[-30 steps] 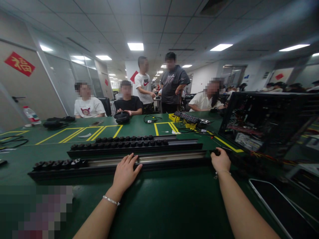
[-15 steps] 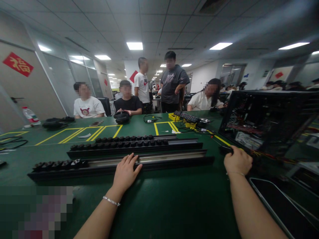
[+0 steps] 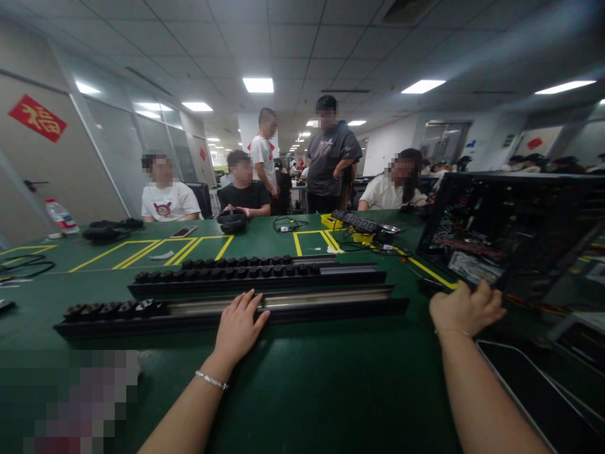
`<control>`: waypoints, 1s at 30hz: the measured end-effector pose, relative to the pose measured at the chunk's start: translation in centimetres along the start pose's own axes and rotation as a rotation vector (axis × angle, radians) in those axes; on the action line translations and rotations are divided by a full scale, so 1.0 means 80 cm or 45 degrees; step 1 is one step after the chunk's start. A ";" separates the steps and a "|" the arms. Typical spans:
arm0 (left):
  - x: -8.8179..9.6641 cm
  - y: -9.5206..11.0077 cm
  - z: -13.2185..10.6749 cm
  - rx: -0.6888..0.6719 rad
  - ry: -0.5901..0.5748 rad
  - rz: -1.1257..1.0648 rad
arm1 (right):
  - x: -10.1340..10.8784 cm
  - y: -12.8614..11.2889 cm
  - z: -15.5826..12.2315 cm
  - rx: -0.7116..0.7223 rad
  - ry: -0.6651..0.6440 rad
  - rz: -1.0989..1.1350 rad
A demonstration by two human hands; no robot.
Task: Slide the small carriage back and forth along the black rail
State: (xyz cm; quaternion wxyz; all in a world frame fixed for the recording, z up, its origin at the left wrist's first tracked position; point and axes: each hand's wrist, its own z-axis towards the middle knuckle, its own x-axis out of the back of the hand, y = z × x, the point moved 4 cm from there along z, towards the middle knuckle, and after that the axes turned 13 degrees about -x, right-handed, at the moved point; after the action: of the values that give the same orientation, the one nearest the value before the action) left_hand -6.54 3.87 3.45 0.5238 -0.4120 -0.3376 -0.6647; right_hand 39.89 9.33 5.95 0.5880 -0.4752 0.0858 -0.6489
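My left hand (image 3: 239,325) lies flat with fingers spread on the nearest long black rail (image 3: 331,308), beside its silver channel. A row of black knobs (image 3: 113,309) sits at that rail's left end. Behind it lie a second rail (image 3: 259,277) and a third rail (image 3: 302,259), both lined with knobs. My right hand (image 3: 466,309) is off the rail's right end, fingers stretched apart toward the lower edge of an open black computer case (image 3: 510,227). Nothing shows in that hand. A small black part (image 3: 428,287) lies just left of it.
A dark flat screen (image 3: 534,391) lies at the near right on the green table (image 3: 331,391). Across it are yellow tape lines, headphones (image 3: 231,222), a power strip (image 3: 359,222), a yellow box (image 3: 329,221) and a bottle (image 3: 59,217). Several people sit or stand opposite.
My right hand left the right end of the nearest rail and moved right to the computer case, its fingers opening. My left hand stayed on the rail.
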 end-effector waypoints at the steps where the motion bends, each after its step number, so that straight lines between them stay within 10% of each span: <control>1: 0.000 0.000 0.000 0.001 0.002 -0.001 | -0.003 -0.012 -0.007 0.073 0.041 -0.029; 8: 0.000 -0.002 -0.001 -0.018 0.038 -0.024 | -0.049 -0.093 -0.088 0.651 -0.420 -0.016; 15: 0.013 -0.016 0.001 0.137 0.210 0.062 | -0.060 -0.102 -0.118 0.744 -0.703 -0.118; 22: 0.058 -0.136 -0.024 1.004 0.506 0.062 | -0.055 -0.109 -0.116 0.727 -0.703 -0.116; 30: 0.044 -0.230 -0.048 1.180 0.205 0.183 | -0.054 -0.109 -0.118 0.718 -0.721 -0.136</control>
State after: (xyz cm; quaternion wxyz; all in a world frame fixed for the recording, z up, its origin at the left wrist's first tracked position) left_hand -25.63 3.10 4.65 0.7215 -0.1044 -0.5277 -0.4359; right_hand 26.55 11.38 4.55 0.6612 -0.4589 -0.2859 -0.5201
